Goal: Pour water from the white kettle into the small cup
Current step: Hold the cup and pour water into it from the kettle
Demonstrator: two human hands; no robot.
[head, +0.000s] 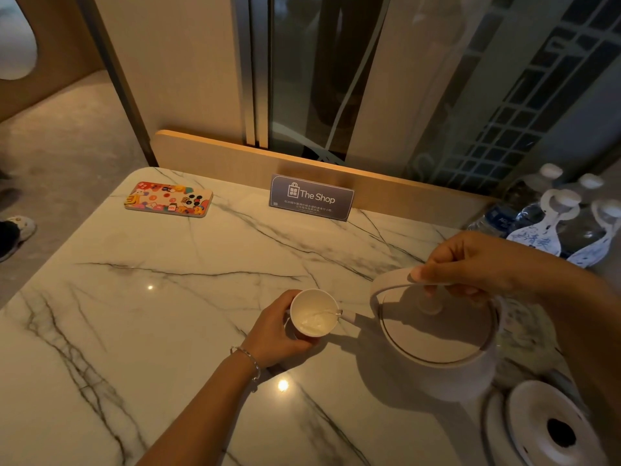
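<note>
The white kettle (pixel 437 334) hangs tilted to the left above the marble table (pixel 151 314), its spout over the rim of the small white cup (pixel 314 314). A thin stream of water runs from the spout into the cup, and water shows at the cup's bottom. My right hand (pixel 477 264) grips the kettle's arched top handle. My left hand (pixel 275 331), with a bracelet on the wrist, is wrapped around the cup's left side and holds it on the table.
The kettle's round base (pixel 551 425) lies at the lower right. Several water bottles (pixel 554 216) stand at the right edge. A "The Shop" sign (pixel 311 198) leans on the wooden back rail, and a colourful phone (pixel 168 199) lies at the far left.
</note>
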